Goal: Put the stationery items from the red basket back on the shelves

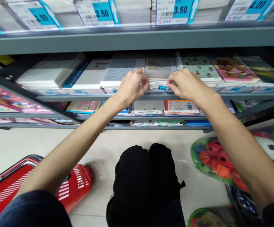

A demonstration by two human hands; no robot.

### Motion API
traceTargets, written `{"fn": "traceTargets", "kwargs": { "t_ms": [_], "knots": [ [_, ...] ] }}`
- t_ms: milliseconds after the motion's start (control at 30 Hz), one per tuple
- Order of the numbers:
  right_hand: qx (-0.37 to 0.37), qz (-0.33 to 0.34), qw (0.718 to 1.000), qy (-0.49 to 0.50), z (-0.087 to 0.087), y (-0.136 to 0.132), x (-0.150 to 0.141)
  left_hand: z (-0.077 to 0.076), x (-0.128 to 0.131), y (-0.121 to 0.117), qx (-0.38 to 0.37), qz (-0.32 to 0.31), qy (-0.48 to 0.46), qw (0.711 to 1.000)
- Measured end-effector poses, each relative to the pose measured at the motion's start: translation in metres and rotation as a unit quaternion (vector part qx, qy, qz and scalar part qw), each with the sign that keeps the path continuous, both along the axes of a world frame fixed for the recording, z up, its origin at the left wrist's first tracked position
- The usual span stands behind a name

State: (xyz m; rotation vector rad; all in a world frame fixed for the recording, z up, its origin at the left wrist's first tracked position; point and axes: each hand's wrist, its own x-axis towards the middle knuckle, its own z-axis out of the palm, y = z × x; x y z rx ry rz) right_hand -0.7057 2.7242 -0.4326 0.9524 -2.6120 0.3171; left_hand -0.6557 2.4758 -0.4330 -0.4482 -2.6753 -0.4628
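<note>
At the front edge of the middle shelf, my left hand [135, 82] has its fingers curled in toward the thumb. It sits between a light blue patterned notebook stack [125, 66] and a stack of notebooks with a pale picture cover [160, 64]. My right hand [183, 82], with a ring on one finger, is closed by the right front corner of that pale stack, near a spiral binding [179, 61]. A blue and white price label [159, 88] shows between the hands. Whatever the fingertips may hold is hidden or too small to make out.
More notebooks, including a green one with small bears [200, 67] and a pink one [236, 69], line the shelf. A grey shelf edge [137, 41] runs overhead. A red shopping basket [77, 183] stands at left; bagged toy balls [219, 157] lie at right.
</note>
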Motion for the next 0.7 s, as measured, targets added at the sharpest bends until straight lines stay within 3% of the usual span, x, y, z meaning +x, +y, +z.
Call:
{"fn": "traceTargets", "kwargs": {
  "t_ms": [700],
  "knots": [
    [0.061,-0.002,0.998,-0.031,0.011,0.001,0.007,-0.009,-0.011,0.002,-0.047,-0.048,0.004,0.998]
  ]
}}
